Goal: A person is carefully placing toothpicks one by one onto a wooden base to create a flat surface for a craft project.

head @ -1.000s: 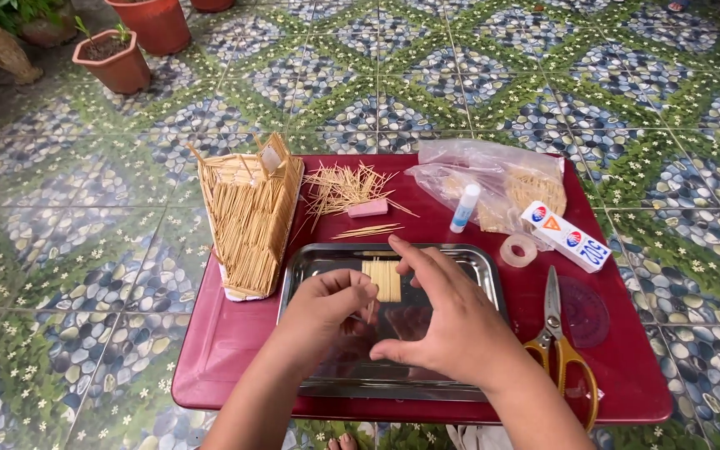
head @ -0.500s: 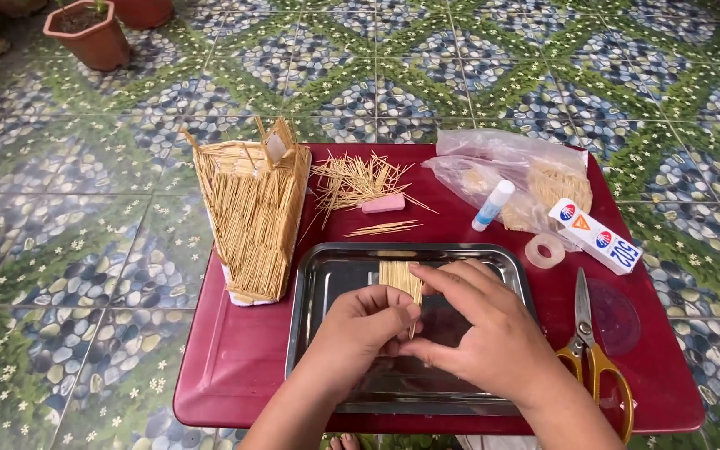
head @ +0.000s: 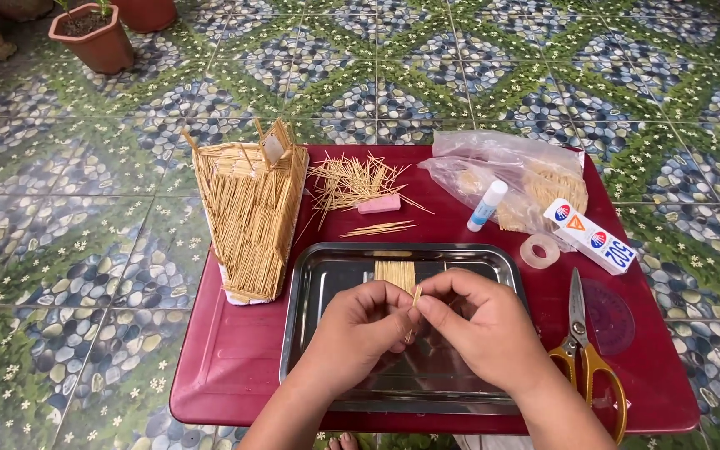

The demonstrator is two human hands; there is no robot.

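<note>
I had both hands over the shiny rectangular metal tray (head: 318, 333) that sat at the near edge of the dark red plastic tabletop (head: 235, 367). My left hand (head: 358, 329) and my right hand (head: 481, 329) met fingertip to fingertip above the tray's middle, each pinched shut on one thin pale wooden toothpick (head: 415, 298), which stood nearly upright between them. Just beyond my fingers, a small flat panel of toothpicks laid side by side (head: 395, 272) lay in the tray near its far rim. At the left edge of the tabletop stood a tall, narrow model house built of toothpicks (head: 252, 212). A loose heap of toothpicks (head: 352, 179) lay toward the far edge, with a small pink eraser-like block (head: 379, 204) just beside it. Near the far right corner I saw a clear plastic bag (head: 502, 171), a white glue stick (head: 487, 205), a roll of clear tape (head: 541, 250) and a white glue box (head: 591, 236). Yellow-handled scissors (head: 585, 350) lay along the right edge.
</note>
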